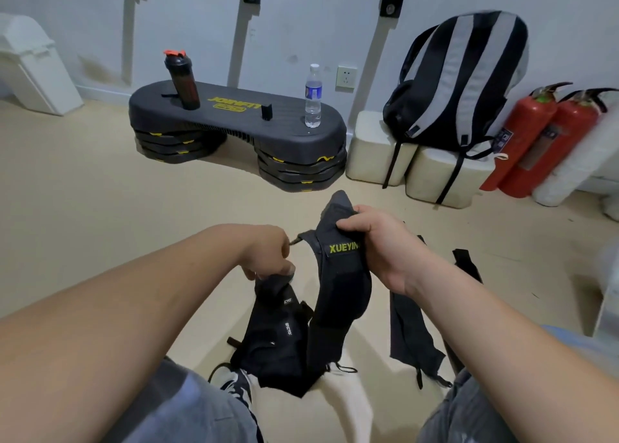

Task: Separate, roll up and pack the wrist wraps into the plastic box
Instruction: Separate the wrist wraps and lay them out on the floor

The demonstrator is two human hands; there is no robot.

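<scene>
Separating seems only begun: the left hand [268,261] pinches the black wrap [278,335], the right hand [378,244] grips the grey wrap [341,295]; a third wrap [412,328] lies on the floor [100,224] at four o'clock, none rolled.

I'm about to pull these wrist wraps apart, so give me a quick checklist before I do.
1. Right hand grips the XUEYIN wrap: ok.
2. Left hand pinches the black wrap: ok.
3. Those two wraps separated: not ok, they overlap low down.
4. Third wrap lies apart, to the right: ok.
5. Plastic box in reach: cannot tell.
</scene>
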